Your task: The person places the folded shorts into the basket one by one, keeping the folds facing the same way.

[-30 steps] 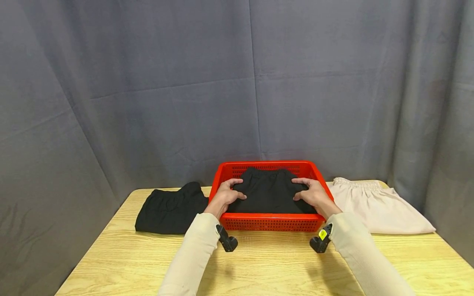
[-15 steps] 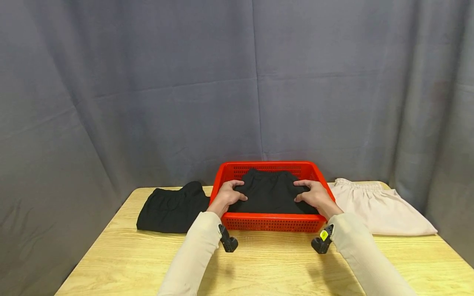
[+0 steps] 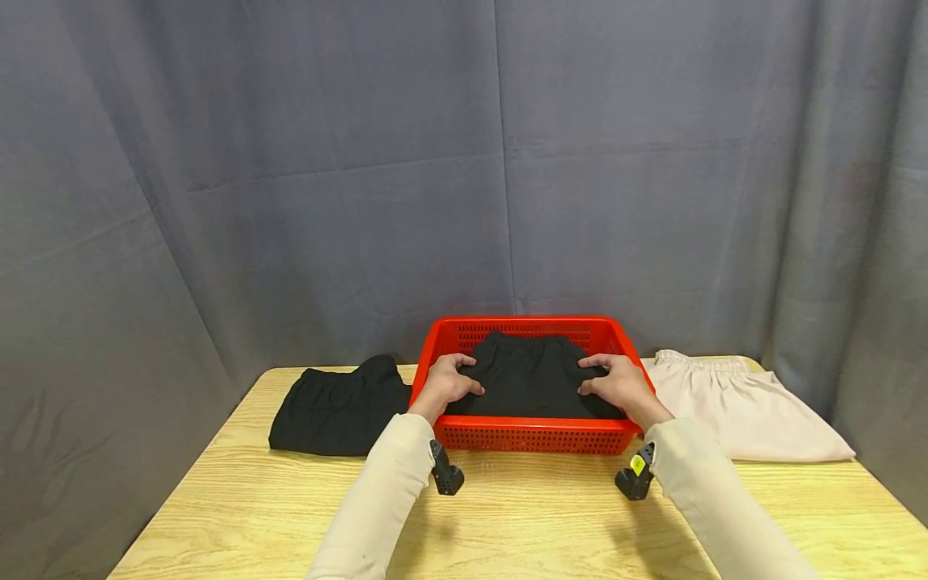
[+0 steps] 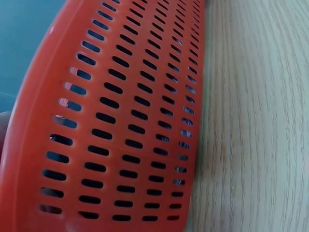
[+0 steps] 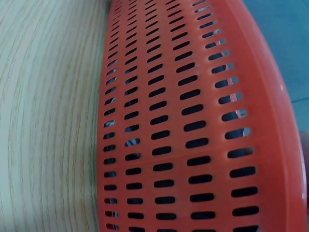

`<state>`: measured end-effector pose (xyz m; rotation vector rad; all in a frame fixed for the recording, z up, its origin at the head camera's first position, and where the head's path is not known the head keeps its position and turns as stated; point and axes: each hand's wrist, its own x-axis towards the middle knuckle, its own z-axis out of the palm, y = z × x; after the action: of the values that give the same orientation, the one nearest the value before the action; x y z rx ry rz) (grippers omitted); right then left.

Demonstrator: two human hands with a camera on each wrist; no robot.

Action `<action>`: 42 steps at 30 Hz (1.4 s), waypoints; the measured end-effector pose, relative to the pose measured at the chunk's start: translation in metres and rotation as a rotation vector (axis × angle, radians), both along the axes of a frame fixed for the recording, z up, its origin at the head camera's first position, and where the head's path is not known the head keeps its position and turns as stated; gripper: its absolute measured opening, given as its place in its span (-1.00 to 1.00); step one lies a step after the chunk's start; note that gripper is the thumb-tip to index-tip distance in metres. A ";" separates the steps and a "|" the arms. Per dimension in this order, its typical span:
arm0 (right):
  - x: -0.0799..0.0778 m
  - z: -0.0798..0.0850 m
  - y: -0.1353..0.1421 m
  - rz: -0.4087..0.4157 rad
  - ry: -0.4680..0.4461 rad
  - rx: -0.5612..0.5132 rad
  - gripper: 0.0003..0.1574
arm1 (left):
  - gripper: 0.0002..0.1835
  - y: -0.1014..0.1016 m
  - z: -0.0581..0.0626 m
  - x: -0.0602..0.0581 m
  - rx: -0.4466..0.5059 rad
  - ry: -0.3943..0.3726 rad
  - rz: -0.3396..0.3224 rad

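In the head view a red plastic basket [image 3: 536, 435] with slotted walls holds a folded black elastic-waist garment [image 3: 532, 379], its gathered waistband towards the back wall. My left hand [image 3: 444, 383] reaches over the basket's front left corner and rests on the garment's left side, thumb and forefinger apart. At the opposite side my right hand [image 3: 616, 383] lies on the garment in the same way, thumb and forefinger spread. The other fingers of both hands are mostly hidden. Both wrist views are filled by the basket's slotted outer wall [image 4: 130, 116], with only a sliver of each hand at the edge.
Another folded black garment [image 3: 337, 411] lies on the wooden table [image 3: 532, 524] left of the basket. To the right is a folded cream garment [image 3: 739, 411] with a gathered waistband. A grey curtain [image 3: 362, 201] hangs right behind the table.
My right hand has shifted very slightly to the right and its wrist has tilted a little. The left hand, basket and garments look almost the same.
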<state>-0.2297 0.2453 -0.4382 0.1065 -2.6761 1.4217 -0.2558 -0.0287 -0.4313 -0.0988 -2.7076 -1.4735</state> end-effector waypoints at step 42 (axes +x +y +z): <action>0.019 0.015 0.002 0.026 0.354 0.441 -0.64 | -0.74 -0.010 0.017 0.028 -0.506 0.342 -0.058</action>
<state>-0.2108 0.2477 -0.4232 0.3898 -2.6321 0.7079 -0.2283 -0.0387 -0.4141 -0.4102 -2.7237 -0.6659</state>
